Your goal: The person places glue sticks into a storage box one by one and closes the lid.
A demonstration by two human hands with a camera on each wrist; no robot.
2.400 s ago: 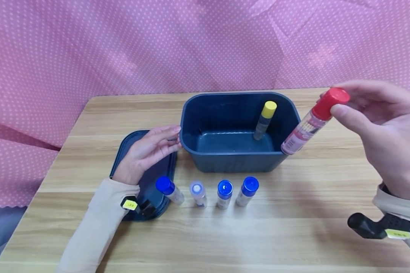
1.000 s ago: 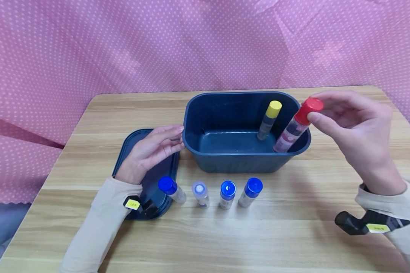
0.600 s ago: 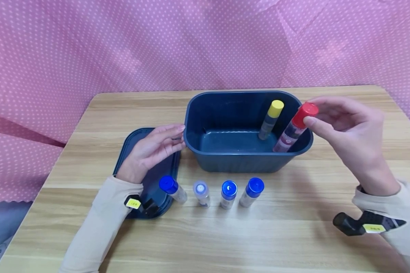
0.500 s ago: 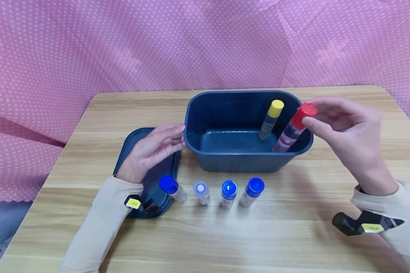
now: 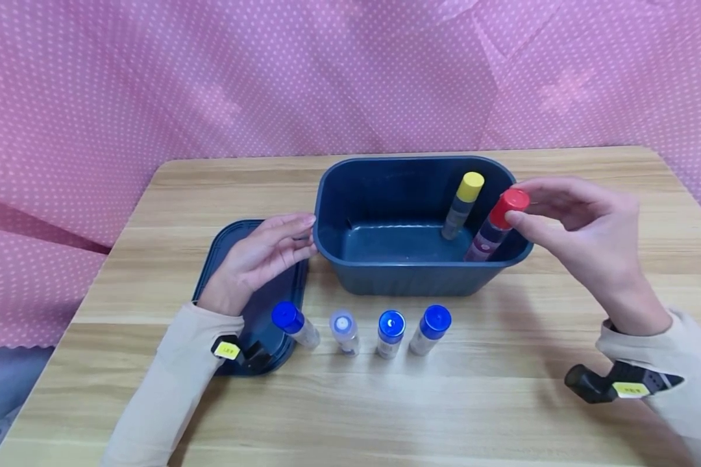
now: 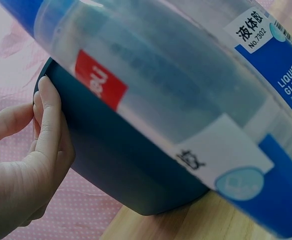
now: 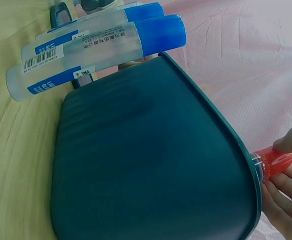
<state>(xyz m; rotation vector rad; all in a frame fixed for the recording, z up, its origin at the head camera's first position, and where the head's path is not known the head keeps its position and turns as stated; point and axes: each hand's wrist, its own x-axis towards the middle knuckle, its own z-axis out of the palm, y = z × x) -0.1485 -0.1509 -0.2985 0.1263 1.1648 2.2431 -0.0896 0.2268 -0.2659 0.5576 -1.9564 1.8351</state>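
I have the right hand (image 5: 598,237) pinching the red-capped bottle (image 5: 495,228) by its cap, thumb on the near side and fingers on the far side, drawn in to the cap's width. The bottle hangs or stands inside the right end of the bin (image 5: 411,280); the right wrist view shows only its cap and a little of its shoulder above the rim. The near wall hides its base, so I can't tell whether it touches the floor.

What I judge the move turns on is this: the bottle lies down and to the left of my grip, its long axis slanting from the cap at the right to the base at the near left. The right hand is much the nearer. The left hand (image 5: 248,261) is at the opposite end, relaxed fingers touching the bin's left wall, with hold of nothing that I can make out.

My count: one bin, and one lid (image 5: 276,295) lying to its left, partly under the left hand. Two bottles are in the bin, the red-capped one and a yellow-capped bottle (image 5: 463,202) just beside it on the far side, a gap between them. Four more stand in a row on the table (image 5: 502,415), near the bin's near side: one pale-capped bottle (image 5: 344,332) and three blue-capped bottles (image 5: 390,334), six bottles altogether.
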